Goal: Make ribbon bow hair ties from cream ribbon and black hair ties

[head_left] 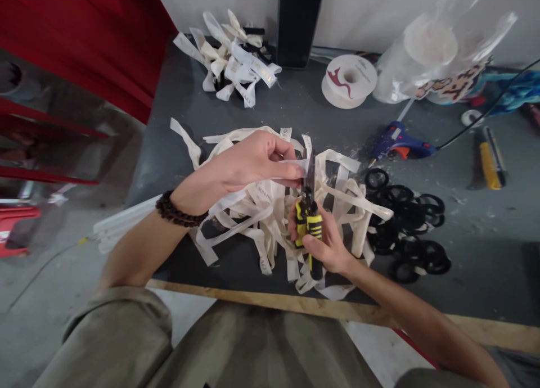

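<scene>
My left hand [265, 160] pinches the end of a white printed ribbon [291, 166] over the middle of the table. Shears with yellow and black handles [311, 225] are gripped in my right hand [327, 244], their blades pointing away from me. The dark blades stand right beside my left fingertips, at the ribbon's end; whether they touch it I cannot tell. Beneath both hands spreads a tangled pile of cut cream ribbon strips [261, 208], some with printed letters. My fingers hide part of the held ribbon.
Black rings [405, 225] lie heaped right of the strips. Behind them are a blue glue gun [399, 140] with its cord and a yellow cutter knife [490, 160]. A ribbon spool [349, 81], a clear plastic bag [422, 56] and tied bows [236, 62] stand along the back.
</scene>
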Tool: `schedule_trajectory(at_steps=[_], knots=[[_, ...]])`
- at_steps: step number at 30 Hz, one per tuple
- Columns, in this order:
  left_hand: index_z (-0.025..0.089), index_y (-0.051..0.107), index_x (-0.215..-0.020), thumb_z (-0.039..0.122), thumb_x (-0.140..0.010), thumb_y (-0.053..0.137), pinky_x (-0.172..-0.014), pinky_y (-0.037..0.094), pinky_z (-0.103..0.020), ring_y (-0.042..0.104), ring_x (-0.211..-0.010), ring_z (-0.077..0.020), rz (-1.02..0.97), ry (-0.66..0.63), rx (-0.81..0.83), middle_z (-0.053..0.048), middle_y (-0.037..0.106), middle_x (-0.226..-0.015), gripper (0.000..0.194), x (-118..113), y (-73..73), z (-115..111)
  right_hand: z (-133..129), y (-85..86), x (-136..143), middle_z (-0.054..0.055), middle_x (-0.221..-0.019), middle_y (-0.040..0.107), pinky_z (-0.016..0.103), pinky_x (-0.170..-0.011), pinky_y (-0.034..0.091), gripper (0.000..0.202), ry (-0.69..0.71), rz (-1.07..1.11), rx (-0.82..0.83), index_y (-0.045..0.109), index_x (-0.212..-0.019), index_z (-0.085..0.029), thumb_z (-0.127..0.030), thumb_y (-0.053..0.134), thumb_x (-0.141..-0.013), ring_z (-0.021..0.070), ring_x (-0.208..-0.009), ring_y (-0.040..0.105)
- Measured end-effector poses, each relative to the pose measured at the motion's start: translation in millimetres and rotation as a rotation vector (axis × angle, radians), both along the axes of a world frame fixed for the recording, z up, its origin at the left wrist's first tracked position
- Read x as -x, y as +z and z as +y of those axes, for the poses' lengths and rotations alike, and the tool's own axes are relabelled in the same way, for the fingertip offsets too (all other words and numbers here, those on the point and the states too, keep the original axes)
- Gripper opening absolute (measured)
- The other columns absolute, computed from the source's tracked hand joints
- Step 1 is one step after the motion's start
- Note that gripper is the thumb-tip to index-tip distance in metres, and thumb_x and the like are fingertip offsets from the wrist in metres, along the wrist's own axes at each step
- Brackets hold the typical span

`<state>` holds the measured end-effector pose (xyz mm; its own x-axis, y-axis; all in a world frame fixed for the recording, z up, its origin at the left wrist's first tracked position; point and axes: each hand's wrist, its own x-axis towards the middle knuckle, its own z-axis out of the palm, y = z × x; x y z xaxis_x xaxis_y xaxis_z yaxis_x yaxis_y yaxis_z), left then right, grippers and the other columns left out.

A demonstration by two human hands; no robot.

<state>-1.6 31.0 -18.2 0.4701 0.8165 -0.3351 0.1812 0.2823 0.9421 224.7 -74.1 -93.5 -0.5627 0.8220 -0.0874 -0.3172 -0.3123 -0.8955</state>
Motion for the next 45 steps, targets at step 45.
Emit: schedule_trajectory(at_steps=[45], knots=[[0.018,0.074,-0.07,0.02,-0.085,0.084,-0.081,0.063,-0.021,0.078,-0.079,-0.0115,-0.018,0.001,0.091,0.001,0.076,-0.074,0.018,-2.9,3.7,-1.2,2.5,3.7,0.7,0.005,-0.1,0.061,0.033,-0.069,0.049,0.059,0.007,-0.092,-0.012,0.057,-0.119,-0.024,-0.065,0.083,-0.087,0.018,-0.08,0.056]])
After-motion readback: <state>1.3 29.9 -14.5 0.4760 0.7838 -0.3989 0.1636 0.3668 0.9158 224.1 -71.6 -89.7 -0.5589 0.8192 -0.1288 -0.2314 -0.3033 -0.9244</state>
